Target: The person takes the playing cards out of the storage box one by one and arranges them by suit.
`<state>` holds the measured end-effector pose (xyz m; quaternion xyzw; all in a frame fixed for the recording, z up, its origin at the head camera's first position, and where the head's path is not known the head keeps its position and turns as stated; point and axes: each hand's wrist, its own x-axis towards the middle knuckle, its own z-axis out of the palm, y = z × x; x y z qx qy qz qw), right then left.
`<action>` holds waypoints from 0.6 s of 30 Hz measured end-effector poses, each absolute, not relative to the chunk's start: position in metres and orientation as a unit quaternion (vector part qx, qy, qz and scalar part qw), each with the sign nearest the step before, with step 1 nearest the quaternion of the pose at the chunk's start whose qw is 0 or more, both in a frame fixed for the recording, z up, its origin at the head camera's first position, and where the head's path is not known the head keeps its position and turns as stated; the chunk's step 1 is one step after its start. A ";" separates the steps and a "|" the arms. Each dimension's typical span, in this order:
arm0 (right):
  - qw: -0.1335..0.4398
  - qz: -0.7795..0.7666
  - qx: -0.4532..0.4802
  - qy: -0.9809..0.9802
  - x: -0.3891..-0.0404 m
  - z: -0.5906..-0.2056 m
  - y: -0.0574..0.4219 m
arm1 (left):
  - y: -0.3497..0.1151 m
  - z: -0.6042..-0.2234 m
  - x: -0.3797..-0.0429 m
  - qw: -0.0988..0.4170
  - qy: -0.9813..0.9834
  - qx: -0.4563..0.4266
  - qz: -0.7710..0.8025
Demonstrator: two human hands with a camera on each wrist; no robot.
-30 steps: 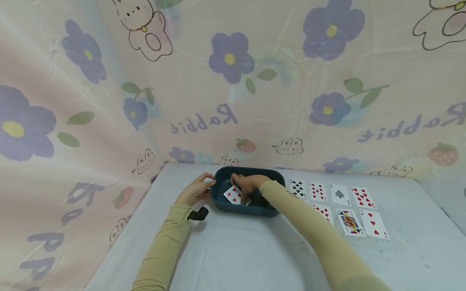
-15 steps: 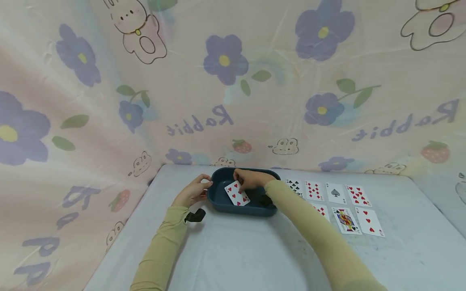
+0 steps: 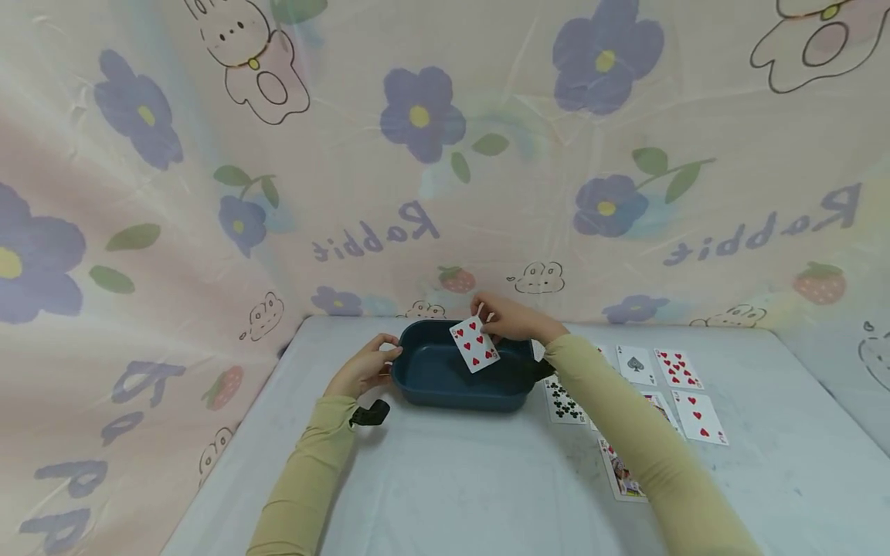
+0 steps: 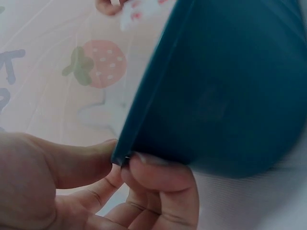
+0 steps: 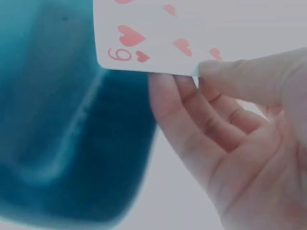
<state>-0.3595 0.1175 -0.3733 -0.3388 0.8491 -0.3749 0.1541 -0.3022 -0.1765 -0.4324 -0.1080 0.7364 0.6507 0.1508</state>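
Observation:
My left hand (image 3: 363, 369) pinches the left end of the rim of a dark blue oblong tub (image 3: 445, 401). In the left wrist view, the thumb (image 4: 76, 165) lies on one side of that rim and curled fingers (image 4: 165, 184) on the other. Above the tub's right half, a playing card with red hearts (image 3: 475, 344) hangs tilted, face toward me, pinched at its edge by my right hand (image 3: 518, 316). Close up in the right wrist view, the thumb is on the face of the card (image 5: 139, 36), whose corner bears a 6 and a heart.
Several playing cards lie face up in rows right of the tub, among them an ace of spades (image 3: 636, 364), a three of hearts (image 3: 699, 417), a clubs card (image 3: 562, 401) and a face card (image 3: 621, 472). The right sleeve (image 3: 626, 417) covers some. A patterned curtain (image 3: 445, 177) hangs behind.
My right hand has lifted the hearts card from the tub's floor to above its rim, moving up and right. The shifted sleeve uncovers lower-left cards. The left hand stays on the rim.

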 end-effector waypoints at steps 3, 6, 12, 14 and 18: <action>0.153 -0.406 -0.328 0.839 -0.351 -0.362 0.136 | -0.177 -0.433 -0.303 0.151 0.736 -0.109 0.651; 0.158 -0.434 -0.313 0.830 -0.341 -0.352 0.155 | -0.176 -0.433 -0.303 0.155 0.736 -0.105 0.650; 0.159 -0.468 -0.303 0.815 -0.314 -0.347 0.201 | -0.175 -0.432 -0.302 0.158 0.735 -0.096 0.652; 0.160 -0.477 -0.297 0.811 -0.303 -0.347 0.217 | -0.175 -0.432 -0.301 0.156 0.736 -0.097 0.651; 0.149 -0.474 -0.276 0.823 -0.282 -0.350 0.249 | -0.175 -0.432 -0.301 0.155 0.736 -0.102 0.651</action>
